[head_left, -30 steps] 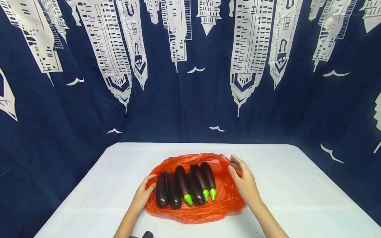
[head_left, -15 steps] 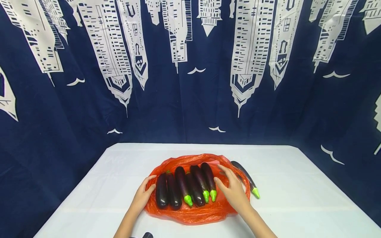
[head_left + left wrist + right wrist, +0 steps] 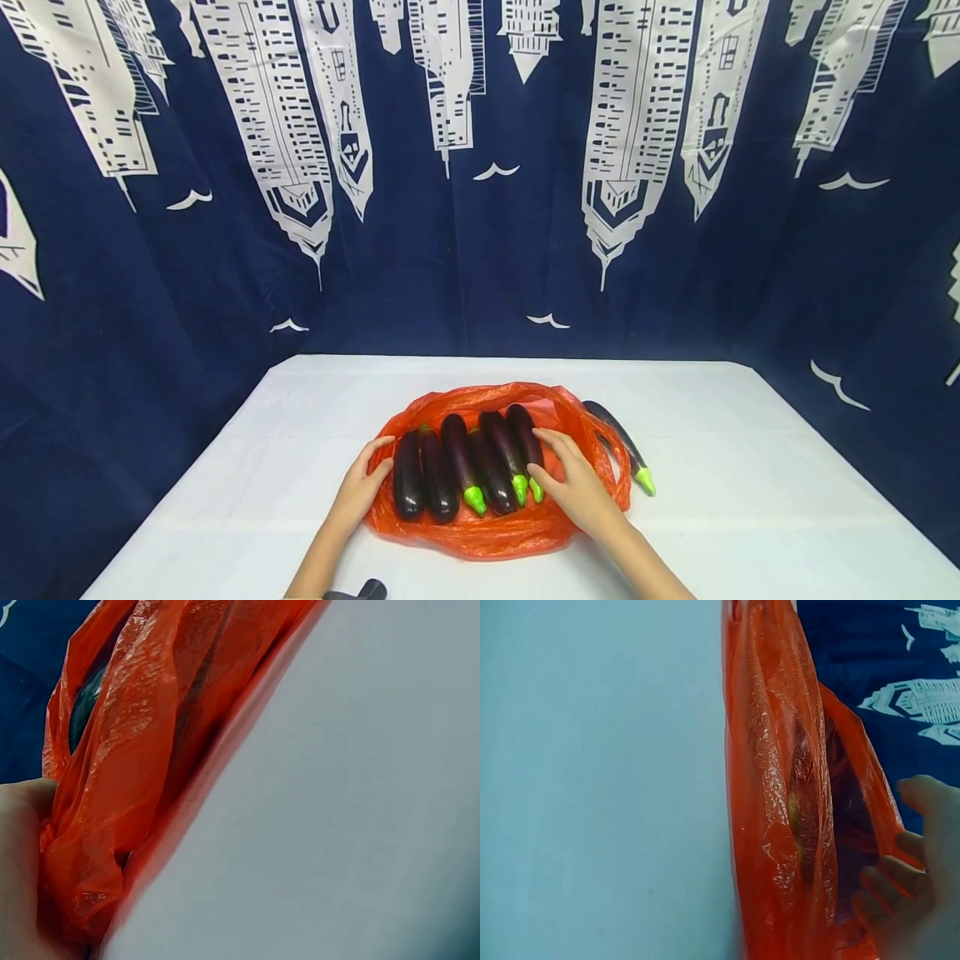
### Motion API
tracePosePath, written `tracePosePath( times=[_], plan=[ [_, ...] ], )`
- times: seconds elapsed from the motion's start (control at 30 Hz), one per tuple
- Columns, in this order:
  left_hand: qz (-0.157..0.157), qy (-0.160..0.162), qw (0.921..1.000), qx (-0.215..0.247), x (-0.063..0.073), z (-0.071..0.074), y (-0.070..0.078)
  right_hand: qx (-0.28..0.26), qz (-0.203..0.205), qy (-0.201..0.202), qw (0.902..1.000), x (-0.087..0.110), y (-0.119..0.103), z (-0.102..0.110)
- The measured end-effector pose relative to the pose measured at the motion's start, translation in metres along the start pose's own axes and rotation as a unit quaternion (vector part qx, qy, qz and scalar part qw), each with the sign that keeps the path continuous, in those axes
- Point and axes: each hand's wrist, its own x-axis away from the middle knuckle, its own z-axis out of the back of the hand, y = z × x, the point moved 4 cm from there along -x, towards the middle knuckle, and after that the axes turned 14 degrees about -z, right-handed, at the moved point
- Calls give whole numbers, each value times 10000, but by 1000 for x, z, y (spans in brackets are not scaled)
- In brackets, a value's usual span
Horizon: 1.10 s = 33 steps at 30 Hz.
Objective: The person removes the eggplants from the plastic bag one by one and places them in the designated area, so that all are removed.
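Observation:
An orange-red plastic bag lies with its mouth spread, several dark purple eggplants side by side in it. My left hand holds the bag's left rim; in the left wrist view the film bunches against it. Over the bag's right part, my right hand reaches in, fingers apart and slightly bent. Its fingertips are at the rightmost eggplant; contact cannot be told. In the right wrist view no eggplant shows between the fingers. Another eggplant with a green stem lies outside, right of the bag.
A white-covered table stretches out on both sides of the bag. Behind it hangs a dark blue cloth printed with white buildings. A small dark object shows at the bottom edge near the left wrist.
My right hand has moved left from the bag's right rim to the rightmost eggplant inside, uncovering the eggplant on the table outside. The left hand stays at the left rim.

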Motion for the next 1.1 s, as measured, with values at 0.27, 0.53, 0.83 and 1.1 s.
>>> tracePosePath(
  times=[0.27, 0.53, 0.83, 1.1],
  plan=[
    [8, 23, 10000, -9, -2, -1, -6, 118, -103, -183, 9997, -6, 20, -9],
    [-25, 25, 9999, 126, 0, -3, -1, 171, -181, -334, 9991, -8, 31, -19],
    [57, 88, 9999, 49, 3, -3, -8, 234, -128, -554, 9981, -6, 34, -27],
    [-40, 87, 10000, 9, 0, -1, -5, 358, -110, -556, 9978, -11, 32, -30]
  ],
)
